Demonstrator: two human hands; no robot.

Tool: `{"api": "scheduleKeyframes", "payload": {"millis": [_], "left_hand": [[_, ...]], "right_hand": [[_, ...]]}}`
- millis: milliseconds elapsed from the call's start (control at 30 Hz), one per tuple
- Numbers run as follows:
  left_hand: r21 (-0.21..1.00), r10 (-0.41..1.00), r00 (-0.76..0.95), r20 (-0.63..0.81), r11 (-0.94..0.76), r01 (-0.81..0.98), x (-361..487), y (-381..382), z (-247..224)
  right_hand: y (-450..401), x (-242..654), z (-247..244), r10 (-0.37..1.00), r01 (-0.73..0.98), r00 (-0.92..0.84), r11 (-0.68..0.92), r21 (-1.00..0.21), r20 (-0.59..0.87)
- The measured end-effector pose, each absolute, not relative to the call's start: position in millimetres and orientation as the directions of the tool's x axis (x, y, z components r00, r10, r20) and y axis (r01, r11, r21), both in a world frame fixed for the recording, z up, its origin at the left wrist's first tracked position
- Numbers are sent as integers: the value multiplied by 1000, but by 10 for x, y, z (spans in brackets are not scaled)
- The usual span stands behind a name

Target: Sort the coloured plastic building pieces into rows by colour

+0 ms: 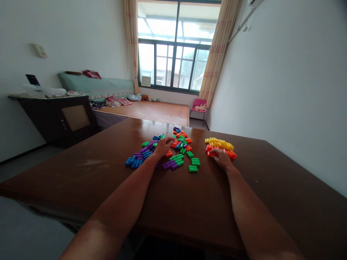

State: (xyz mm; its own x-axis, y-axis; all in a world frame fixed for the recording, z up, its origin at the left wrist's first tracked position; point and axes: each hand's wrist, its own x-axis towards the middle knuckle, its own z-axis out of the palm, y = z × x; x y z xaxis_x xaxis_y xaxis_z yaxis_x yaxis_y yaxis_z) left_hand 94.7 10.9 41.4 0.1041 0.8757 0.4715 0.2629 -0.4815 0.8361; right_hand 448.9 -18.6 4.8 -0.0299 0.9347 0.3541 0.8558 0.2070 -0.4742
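My left hand (164, 146) reaches over the mixed pile in the middle of the table, its fingers closed on something I cannot make out. My right hand (220, 158) is at the near edge of a row of orange-red pieces (230, 154), fingers pinched at one of them. Behind that row lies a row of yellow pieces (221, 143). Blue pieces (133, 162) and purple pieces (169, 165) lie left of and below my left hand. Green pieces (193, 168) sit in small groups between the hands, and more orange pieces (182, 134) are mixed in farther back.
The brown table (103, 180) spans the foreground. Beyond it stand a bed (159, 110) with cloths on it, a pink chair (198, 104) and a window. A dark cabinet (54, 119) is at the left, and a white wall runs along the right.
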Motion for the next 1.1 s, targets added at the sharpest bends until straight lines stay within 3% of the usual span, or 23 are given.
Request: {"api": "scheduleKeyframes", "payload": {"millis": [200,333,433,533,600,800,1100], "left_hand": [[846,883,104,457,-468,255,943,91,407],[843,878,90,471,-477,246,931,100,413],[851,883,90,461,-468,237,924,106,418],[848,879,98,466,-476,233,926,101,422],[845,877,104,470,-481,235,927,97,424],[852,885,111,453,-466,239,924,101,410],[836,873,126,471,-488,252,926,102,385]], "right_hand": [[-132,4591,93,925,814,-18,234,-531,380],[-158,4936,226,838,780,341,1,-625,427],[-233,5127,255,877,661,424,-129,-739,225],[-299,5105,228,974,539,223,-160,-827,-44],[-310,5027,210,989,558,133,-125,-820,-60],[-216,4938,149,984,739,57,72,-670,169],[-119,4906,7,969,818,89,62,-572,231]]}}
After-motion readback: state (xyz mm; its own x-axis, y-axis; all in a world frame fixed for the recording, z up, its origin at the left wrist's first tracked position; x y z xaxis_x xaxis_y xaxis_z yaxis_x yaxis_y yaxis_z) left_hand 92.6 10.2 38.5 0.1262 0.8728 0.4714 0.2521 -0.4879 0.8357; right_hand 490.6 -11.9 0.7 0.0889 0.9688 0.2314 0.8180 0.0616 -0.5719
